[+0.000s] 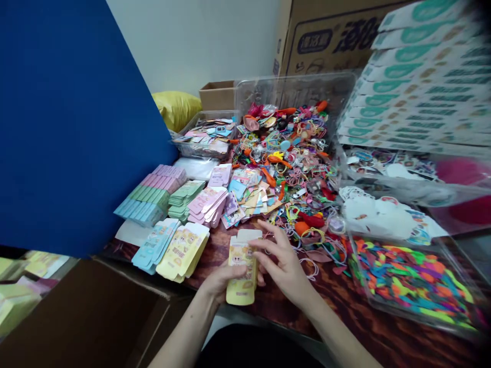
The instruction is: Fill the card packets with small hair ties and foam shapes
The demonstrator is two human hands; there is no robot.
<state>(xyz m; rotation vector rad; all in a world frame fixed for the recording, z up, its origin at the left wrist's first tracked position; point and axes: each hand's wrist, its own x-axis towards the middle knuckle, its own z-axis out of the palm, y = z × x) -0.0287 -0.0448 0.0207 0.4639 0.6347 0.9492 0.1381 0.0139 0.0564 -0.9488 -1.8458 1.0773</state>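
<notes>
My left hand grips a small yellow paper box from below, near the table's front edge. Its top flap stands open. My right hand is beside the box on the right, fingers spread and touching its side near the top. Just left of the box lie flat stacks of yellow box blanks and blue box blanks. A heap of colourful hair ties and trinkets spreads over the table just beyond my right hand.
Stacks of pink and green cartons sit at left by a blue panel. A clear tray of coloured pieces lies at right, sticker sheets behind it. An open cardboard box stands at lower left.
</notes>
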